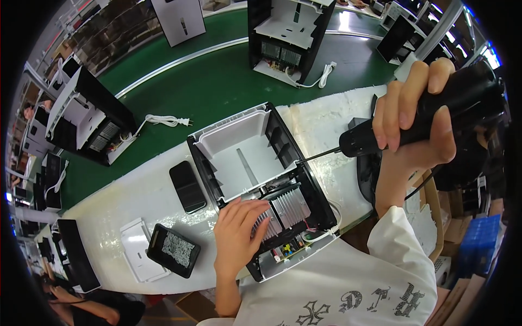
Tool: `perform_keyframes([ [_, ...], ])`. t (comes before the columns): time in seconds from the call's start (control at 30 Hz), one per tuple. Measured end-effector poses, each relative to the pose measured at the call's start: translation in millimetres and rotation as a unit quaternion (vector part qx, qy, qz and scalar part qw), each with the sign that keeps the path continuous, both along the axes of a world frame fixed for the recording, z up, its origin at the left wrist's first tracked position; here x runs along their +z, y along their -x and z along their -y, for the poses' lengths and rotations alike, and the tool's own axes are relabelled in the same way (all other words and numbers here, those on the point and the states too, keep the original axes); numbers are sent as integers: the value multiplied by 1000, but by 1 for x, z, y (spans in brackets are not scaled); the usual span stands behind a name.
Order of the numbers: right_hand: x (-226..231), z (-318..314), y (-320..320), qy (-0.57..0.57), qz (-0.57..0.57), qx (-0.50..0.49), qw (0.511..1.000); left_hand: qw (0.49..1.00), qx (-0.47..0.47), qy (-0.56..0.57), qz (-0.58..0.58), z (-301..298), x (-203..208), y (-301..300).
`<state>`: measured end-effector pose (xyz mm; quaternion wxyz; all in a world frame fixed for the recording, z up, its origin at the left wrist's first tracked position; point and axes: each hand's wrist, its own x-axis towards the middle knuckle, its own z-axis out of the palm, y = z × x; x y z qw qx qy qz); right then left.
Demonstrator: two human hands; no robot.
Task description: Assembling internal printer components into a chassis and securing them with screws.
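My right hand [410, 103] is wrapped round a black electric screwdriver [356, 141], held almost level. Its long thin bit points left and meets the right side of an open black-and-white appliance housing [239, 146] near the middle. I cannot make out a screw at the bit's tip. My left hand [235, 236] lies over the housing's lower left, fingers stretched and thumb apart, touching the ribbed metal heat sinks [291, 209] and partly covering them. A circuit board [291, 247] with coloured parts sits at the housing's near end, beside a white cord [334, 214].
Left of the housing lie a black phone [187, 187], a black tray [187, 266] of small screws and a white panel [138, 250]. Similar housings [89, 119] with white power cords stand on the green conveyor [212, 76]. At the right is a cardboard box [429, 209].
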<state>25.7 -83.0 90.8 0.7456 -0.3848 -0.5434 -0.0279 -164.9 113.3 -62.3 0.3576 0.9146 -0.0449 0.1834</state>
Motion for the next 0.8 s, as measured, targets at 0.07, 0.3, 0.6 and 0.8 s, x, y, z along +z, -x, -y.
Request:
perform_keyframes([
  [0.07,-5,-5,-3,8,-4,2,1000,1000,-2,5,-4,0,0,-2],
  [0.3,-62,-35,-7,44,-88,-87,991,1000,5,-7,-15,0,-4,-3],
  [0.6,-87,-29,-14,114,-53,-89,988,1000,6,-7,-19,1,-3,-6],
  [0.8,-95,-28,-14,114,-76,-82,987,1000,17,-10,-22,3,-3,-7],
])
